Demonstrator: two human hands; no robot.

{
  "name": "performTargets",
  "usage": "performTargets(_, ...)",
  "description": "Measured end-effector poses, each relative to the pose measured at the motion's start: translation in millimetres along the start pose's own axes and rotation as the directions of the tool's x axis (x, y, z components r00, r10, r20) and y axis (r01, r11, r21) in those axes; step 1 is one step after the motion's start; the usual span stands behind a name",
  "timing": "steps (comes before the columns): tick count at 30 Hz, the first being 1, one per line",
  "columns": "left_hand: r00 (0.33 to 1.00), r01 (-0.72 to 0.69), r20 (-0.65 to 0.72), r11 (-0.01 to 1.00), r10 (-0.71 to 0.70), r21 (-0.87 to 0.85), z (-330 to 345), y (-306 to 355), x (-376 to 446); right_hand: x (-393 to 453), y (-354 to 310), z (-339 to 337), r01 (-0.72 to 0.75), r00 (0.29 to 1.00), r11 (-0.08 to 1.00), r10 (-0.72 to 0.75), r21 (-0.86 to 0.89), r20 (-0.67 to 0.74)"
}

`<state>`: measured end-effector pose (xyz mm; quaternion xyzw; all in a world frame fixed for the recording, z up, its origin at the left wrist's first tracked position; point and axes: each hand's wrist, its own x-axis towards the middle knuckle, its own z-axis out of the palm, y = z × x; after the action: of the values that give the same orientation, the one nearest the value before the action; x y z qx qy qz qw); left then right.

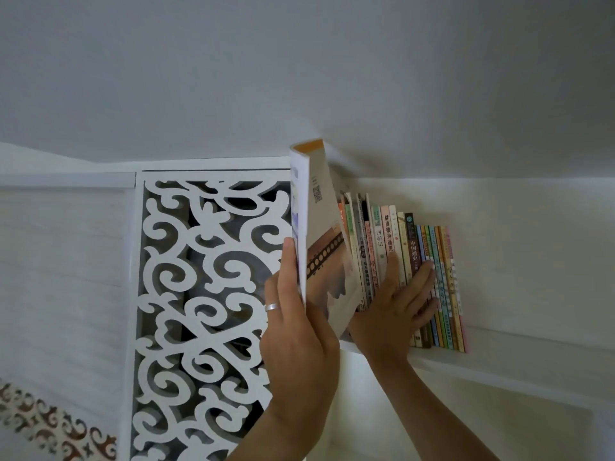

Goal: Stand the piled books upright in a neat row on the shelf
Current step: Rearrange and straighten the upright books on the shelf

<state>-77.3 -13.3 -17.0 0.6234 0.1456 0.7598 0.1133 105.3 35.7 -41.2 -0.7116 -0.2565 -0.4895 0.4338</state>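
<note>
A tall white book [317, 207] with an orange top edge stands upright at the left end of a row of books [416, 267] on the white shelf [499, 371]. My left hand [296, 334], wearing a ring, grips this tall book along its spine side, fingers up the cover. Spread flat with straight fingers, my right hand [396, 304] presses against the spines of the upright row. Several thin, colourful books lean slightly right at the row's far end [449, 287].
A white carved scrollwork panel [206, 311] forms the shelf's left side, close to my left hand. The white wall rises behind and above the books. The shelf board runs on to the right of the row.
</note>
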Motion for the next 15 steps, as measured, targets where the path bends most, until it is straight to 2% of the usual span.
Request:
performTargets(9, 0.996, 0.087, -0.020, 0.996, -0.086, 0.028, 6.1, -7.0, -7.1, 0.5, 1.1, -1.5, 0.010, 1.000, 1.000, -0.010, 0.002, 0.007)
performTargets(15, 0.996, 0.076, -0.040, 0.997, -0.075, 0.026, 6.4, -9.4, -6.4, 0.0, -0.2, -2.8, 0.034, 0.999, 0.999, -0.034, 0.001, 0.003)
